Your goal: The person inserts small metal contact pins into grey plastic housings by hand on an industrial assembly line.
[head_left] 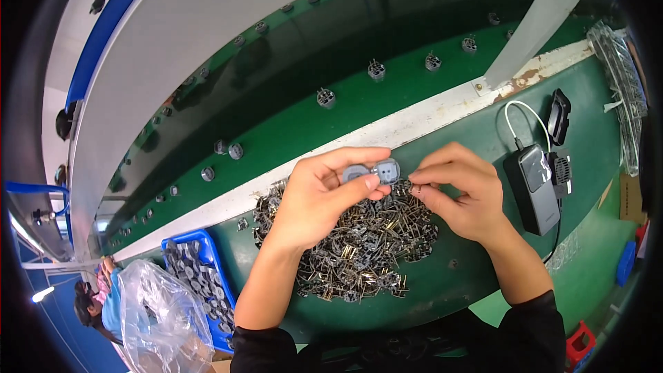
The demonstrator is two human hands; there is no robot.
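My left hand [321, 197] is closed on grey plastic housings; one round grey housing [387, 171] shows its inner side between thumb and fingers, and a second lies behind it in the palm. To the right, my right hand [459, 190] pinches a small metal part [416, 188] between thumb and fingertips, a short gap from the housing. Its exact shape is too small to tell. Below both hands a heap of small metal contact parts [352, 255], brass and dark, is spread on the green table [449, 283].
A blue tray [219, 269] of grey housings stands at left beside a clear plastic bag [162, 311]. Beyond a white rail [421, 121], a green conveyor belt [276, 124] carries assembled round pieces. At right lies a power bank [535, 186] with a white cable. Another person [97, 304] is at far left.
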